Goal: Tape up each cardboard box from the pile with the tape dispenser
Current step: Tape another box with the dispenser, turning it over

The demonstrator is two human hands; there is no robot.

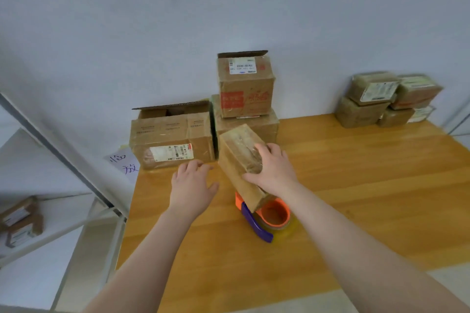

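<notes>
Grips a small cardboard box (235, 157) with the right hand (274, 169): palm on the top face, thumb down the near side, fingers curled over the far edge. Holds the box tilted above the desk (368, 185), far end high, near end low and right over the tape dispenser (269, 221), hiding part of it. Shows glossy clear tape across the top face under the hand. Stretches the left hand (192, 185) out just left of the box, fingers loosely spread, holding nothing; cannot tell whether it touches the box or the desk.

Has the tape dispenser lying on the desk near the front, with an orange hub, a purple handle and a roll of clear tape. Has the pile (178, 132) just behind the held box, against the wall (229, 7): a wide box (165, 152) on the left with a top flap standing open, a second box (268, 124) beside it on the right, and a red-printed box (245, 89) stacked on that one, also with a flap up. Has a separate stack of boxes (381, 99) at the far right of the desk, well apart from the pile. Shows a handwritten paper note (124, 162) at the desk's left edge beside the wide box, and a white shelf (61, 232) further left with more boxes (21, 221) on it.
</notes>
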